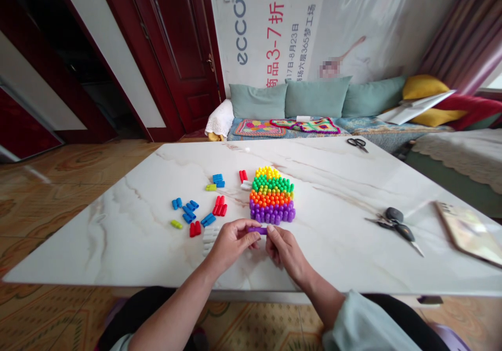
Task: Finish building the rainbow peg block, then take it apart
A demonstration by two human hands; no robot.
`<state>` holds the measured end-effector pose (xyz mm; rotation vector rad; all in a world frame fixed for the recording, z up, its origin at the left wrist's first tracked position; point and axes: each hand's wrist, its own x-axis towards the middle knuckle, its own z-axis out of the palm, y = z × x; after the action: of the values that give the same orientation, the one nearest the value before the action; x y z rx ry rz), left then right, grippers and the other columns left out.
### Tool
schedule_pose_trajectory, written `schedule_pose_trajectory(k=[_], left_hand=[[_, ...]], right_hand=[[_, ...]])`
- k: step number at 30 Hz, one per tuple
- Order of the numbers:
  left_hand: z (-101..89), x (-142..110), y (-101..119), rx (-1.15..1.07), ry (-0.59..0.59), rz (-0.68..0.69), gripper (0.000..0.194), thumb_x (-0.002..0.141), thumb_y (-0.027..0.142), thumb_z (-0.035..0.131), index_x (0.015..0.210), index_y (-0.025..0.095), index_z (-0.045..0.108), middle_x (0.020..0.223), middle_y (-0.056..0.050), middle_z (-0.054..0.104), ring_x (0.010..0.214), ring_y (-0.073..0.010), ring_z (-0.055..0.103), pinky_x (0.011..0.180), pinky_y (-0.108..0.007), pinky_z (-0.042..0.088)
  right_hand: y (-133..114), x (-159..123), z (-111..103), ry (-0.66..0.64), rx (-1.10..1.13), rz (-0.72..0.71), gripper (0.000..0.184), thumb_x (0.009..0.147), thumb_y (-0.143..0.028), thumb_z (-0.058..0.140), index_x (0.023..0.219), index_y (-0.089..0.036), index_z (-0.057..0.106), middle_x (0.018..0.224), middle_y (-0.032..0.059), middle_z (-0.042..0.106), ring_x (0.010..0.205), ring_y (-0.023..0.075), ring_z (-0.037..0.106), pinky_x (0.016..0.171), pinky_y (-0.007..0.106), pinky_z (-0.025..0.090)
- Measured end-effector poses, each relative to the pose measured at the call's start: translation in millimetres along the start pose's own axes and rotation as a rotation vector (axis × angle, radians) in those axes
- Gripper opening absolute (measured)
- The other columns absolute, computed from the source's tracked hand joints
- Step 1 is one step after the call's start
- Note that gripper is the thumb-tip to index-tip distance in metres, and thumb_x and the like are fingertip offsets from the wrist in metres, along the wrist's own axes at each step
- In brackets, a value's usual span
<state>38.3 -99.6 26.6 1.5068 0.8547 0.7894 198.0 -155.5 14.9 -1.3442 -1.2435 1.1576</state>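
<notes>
A short purple plastic tube (258, 230) lies level between my two hands. My left hand (237, 241) pinches its left end between thumb and fingers. Its right end is in the closed fingertips of my right hand (283, 246). Just beyond my hands stands a tight block of upright round-topped tubes, with purple tubes (272, 214) in front, then orange tubes (270, 199), green tubes (274, 183) and yellow tubes (267, 172) at the back. White tubes (210, 240) lie beside my left hand, partly hidden by it.
Loose blue tubes (189, 215), red tubes (220, 205) and yellow-green tubes (176, 224) lie on the left of the marble-patterned table (129, 236). To the right are keys (403, 230) and a flat patterned case (470, 230). Black-handled scissors (357, 143) rest near the far edge.
</notes>
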Motion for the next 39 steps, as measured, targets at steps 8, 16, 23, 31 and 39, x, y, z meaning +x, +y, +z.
schedule_pose_trajectory(k=[8, 16, 23, 31, 39], left_hand=[[1.9, -2, -4, 0.095, 0.043, 0.128, 0.027, 0.079, 0.029, 0.068, 0.103, 0.016, 0.065, 0.092, -0.005, 0.07, 0.081, -0.0166, 0.066, 0.074, -0.025, 0.053], [0.8, -9, 8, 0.52, 0.02, 0.322, 0.015, 0.089, 0.028, 0.053, 0.098, 0.019, 0.06, 0.083, -0.001, 0.064, 0.068, -0.0122, 0.057, 0.065, -0.023, 0.042], [-0.3, -8, 13, 0.291, -0.053, 0.192, 0.03, 0.093, 0.04, 0.046, 0.074, 0.017, 0.053, 0.06, 0.003, 0.051, 0.056, -0.0103, 0.047, 0.055, -0.022, 0.035], [3.5, -3, 2, 0.051, -0.016, -0.005, 0.047, 0.087, 0.052, 0.05, 0.055, 0.018, 0.043, 0.044, 0.006, 0.039, 0.042, -0.0072, 0.035, 0.045, -0.022, 0.026], [-13.6, 7, -3, -0.037, 0.349, -0.091, 0.052, 0.083, 0.056, 0.052, 0.049, 0.019, 0.038, 0.039, 0.006, 0.036, 0.038, -0.0059, 0.034, 0.043, -0.019, 0.028]], right_hand=[[-5, 0, 1, -0.061, 0.226, 0.12, 0.063, 0.086, -0.07, 0.035, 0.052, -0.019, 0.049, 0.044, -0.002, 0.043, 0.039, 0.0084, 0.038, 0.041, 0.023, 0.027], [-4, 3, 0, -0.164, 0.372, 0.176, 0.051, 0.085, -0.06, 0.049, 0.06, -0.015, 0.053, 0.048, -0.002, 0.05, 0.039, 0.0063, 0.039, 0.042, 0.021, 0.024], [-3, -2, 1, -0.378, 0.531, 0.227, 0.054, 0.088, -0.058, 0.043, 0.059, -0.015, 0.054, 0.044, -0.0027, 0.048, 0.035, 0.0058, 0.036, 0.04, 0.02, 0.029], [-7, -2, 1, -0.369, 0.462, 0.206, 0.051, 0.088, -0.056, 0.046, 0.056, -0.017, 0.05, 0.04, -0.0054, 0.042, 0.035, 0.0043, 0.028, 0.04, 0.021, 0.02], [-18, 0, -11, -0.175, 0.139, -0.014, 0.047, 0.083, -0.056, 0.056, 0.059, -0.015, 0.058, 0.051, -0.0012, 0.054, 0.044, 0.0061, 0.038, 0.045, 0.022, 0.029]])
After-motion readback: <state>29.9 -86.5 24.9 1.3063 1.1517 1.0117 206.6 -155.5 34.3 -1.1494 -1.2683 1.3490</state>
